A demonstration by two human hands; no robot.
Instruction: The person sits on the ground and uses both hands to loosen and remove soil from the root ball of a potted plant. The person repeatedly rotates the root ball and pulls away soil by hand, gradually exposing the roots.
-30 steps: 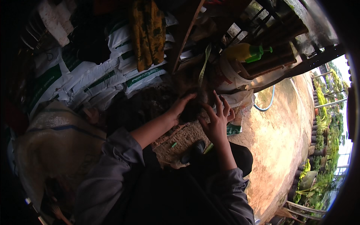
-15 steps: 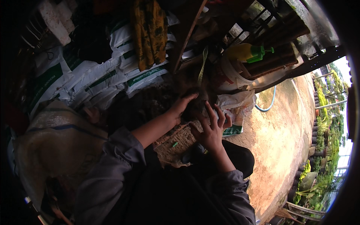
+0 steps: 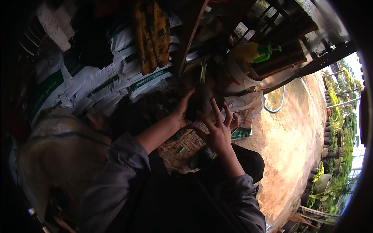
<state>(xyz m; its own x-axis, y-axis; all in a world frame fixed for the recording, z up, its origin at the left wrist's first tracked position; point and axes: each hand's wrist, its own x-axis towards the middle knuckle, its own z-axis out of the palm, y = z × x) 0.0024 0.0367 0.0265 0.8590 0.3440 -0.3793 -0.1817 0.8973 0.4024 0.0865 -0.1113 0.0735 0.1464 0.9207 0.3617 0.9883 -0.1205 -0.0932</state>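
Between my two hands is the dark, rounded base of a plant point(image 3: 201, 101); whether it is a pot, a bag or a root ball is lost in shadow. One long yellow-green leaf point(image 3: 203, 72) sticks up from behind it. My left hand point(image 3: 182, 112) is cupped along its left side, fingers pointing up and away. On the right side my right hand point(image 3: 218, 131) presses thumb and index finger against it, with the other fingers spread and bent. Below lies a rough brown slab or sack point(image 3: 184, 149) with a small green piece point(image 3: 182, 149) on it.
White and green sacks point(image 3: 108, 83) are stacked at the far left, with a yellow patterned cloth point(image 3: 152, 39) hanging over them. A woven sack point(image 3: 70, 149) stands left. Beyond my right hand are a white bucket point(image 3: 237, 77), a yellow-green spray bottle point(image 3: 256, 53) and a blue hose point(image 3: 280, 103).
My left hand's fingers have straightened and shifted slightly left along the dark base. My right thumb has moved up against it. The leaf has moved a little left and shows lower.
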